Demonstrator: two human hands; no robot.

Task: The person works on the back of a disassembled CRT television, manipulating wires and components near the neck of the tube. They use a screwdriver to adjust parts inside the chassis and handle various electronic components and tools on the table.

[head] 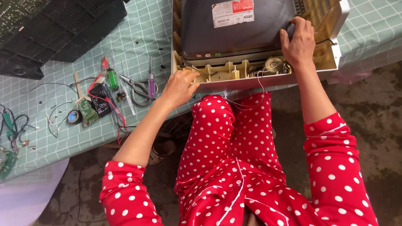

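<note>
A cream casing point(329, 7) lies open on the tabletop point(376, 18), holding a dark tube point(238, 31) and, along its near edge, wires and small parts. The right hand point(299, 39) grips the tube's corner. The left hand point(180, 87), fingers curled, touches the casing's near wall. Scissors point(137, 90) and a screwdriver point(151, 81) lie just left.

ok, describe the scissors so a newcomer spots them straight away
Start at the cream appliance casing on the green checked cloth. Just beyond the left hand lie the scissors, grey metal with looped handles. A purple-handled screwdriver lies straight beside them.
</note>
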